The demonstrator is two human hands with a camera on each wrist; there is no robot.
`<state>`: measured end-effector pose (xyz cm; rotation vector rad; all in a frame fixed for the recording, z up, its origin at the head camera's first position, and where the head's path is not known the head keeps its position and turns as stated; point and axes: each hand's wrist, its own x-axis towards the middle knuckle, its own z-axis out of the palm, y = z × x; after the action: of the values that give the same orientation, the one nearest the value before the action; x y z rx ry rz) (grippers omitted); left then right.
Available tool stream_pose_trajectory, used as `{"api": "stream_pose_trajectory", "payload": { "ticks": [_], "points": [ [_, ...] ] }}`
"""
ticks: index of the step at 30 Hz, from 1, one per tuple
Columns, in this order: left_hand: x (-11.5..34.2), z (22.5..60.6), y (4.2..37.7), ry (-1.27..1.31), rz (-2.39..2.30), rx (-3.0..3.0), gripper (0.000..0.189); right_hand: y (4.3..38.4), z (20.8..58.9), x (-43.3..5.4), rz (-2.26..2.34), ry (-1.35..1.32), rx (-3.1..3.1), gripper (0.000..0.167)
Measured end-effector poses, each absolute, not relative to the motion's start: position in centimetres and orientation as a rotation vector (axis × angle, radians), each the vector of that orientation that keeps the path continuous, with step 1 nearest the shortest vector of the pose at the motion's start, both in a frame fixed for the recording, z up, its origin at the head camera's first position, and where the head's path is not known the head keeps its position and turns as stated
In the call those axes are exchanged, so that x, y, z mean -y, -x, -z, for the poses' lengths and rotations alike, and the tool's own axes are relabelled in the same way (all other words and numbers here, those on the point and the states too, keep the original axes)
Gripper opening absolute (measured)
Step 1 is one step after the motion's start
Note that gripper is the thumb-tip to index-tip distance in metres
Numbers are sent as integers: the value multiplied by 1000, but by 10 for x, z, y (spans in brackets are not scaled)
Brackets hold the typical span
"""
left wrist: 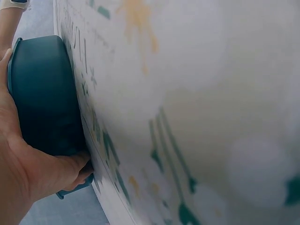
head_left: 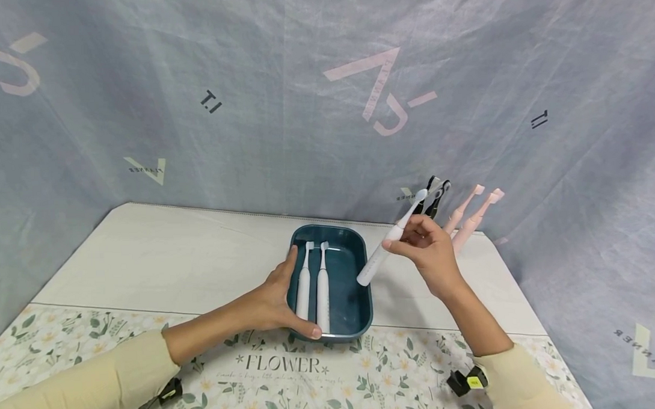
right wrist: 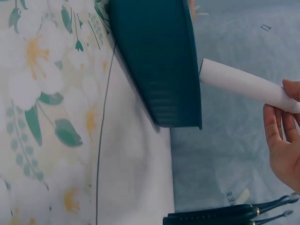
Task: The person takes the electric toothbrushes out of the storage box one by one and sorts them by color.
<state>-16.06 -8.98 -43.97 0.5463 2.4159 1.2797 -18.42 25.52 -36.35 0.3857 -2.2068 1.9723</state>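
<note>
Presently, the right hand (head_left: 431,249) is pinching a white toothbrush (head_left: 380,257); the left hand (head_left: 271,300) is gripping a teal tray (head_left: 346,312). Two more toothbrushes (head_left: 322,295) are lying inside.

Soft, even light fills the head view, while the left wrist view's near tablecloth (left wrist: 211,93) blurs.

"What does the left hand (left wrist: 35,168) do?"

"It holds the teal tray (left wrist: 44,93), thumb along the rim, bent fingers low by the cloth (left wrist: 197,122)."

"And that cloth?"

"Printed with green leaves and orange patches, mostly blurred."

"Top left corner?"

"Part of another forearm (left wrist: 8,27) with a pale cuff (left wrist: 14,4), probably the right one."
</note>
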Motion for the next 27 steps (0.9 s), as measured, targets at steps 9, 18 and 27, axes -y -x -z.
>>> {"api": "stream_pose_trajectory", "payload": {
  "ticks": [9, 18, 27],
  "points": [
    [91, 441, 162, -555, -1289, -2400, 178, 184, 358, -274, -1956, -375, 2172, 35],
    [90, 441, 161, -565, -1289, -2402, 178, 184, 362, -291, -1939, -312, 2151, 40],
    [90, 441, 160, -558, -1297, -2404, 178, 190, 373, -311, -1885, -151, 2167, 38]
  ]
}}
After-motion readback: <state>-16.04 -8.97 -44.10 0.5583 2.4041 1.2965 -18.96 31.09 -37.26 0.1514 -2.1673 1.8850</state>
